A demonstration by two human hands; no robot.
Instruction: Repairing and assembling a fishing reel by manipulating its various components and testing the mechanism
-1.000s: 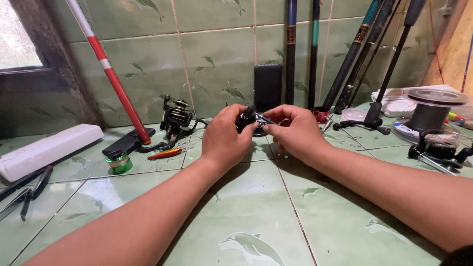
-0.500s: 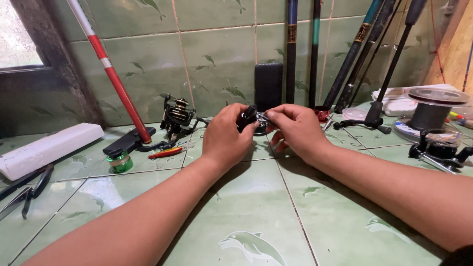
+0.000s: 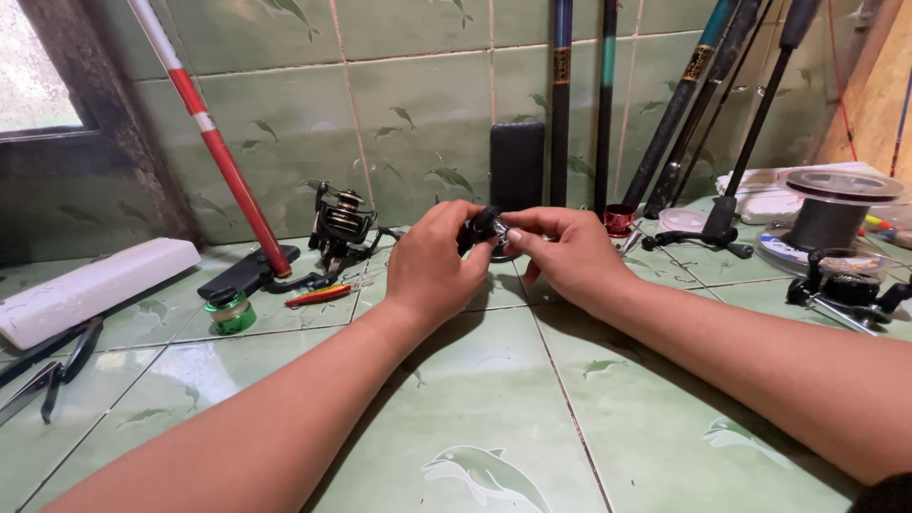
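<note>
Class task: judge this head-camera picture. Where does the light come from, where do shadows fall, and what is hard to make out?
Head view: daylight enters from the window at upper left; soft shadows lie on the tiled counter under both forearms; the small dark part pinched between left hand and right hand is mostly hidden; straight rods bow near the edges.

2 bare forearms, no sleeves; left hand (image 3: pixel 432 271), right hand (image 3: pixel 568 258) ungloved, ringless.

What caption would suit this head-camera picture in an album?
Left hand and right hand grip a small dark reel part above a green tiled counter, fishing rods leaning behind.
</note>
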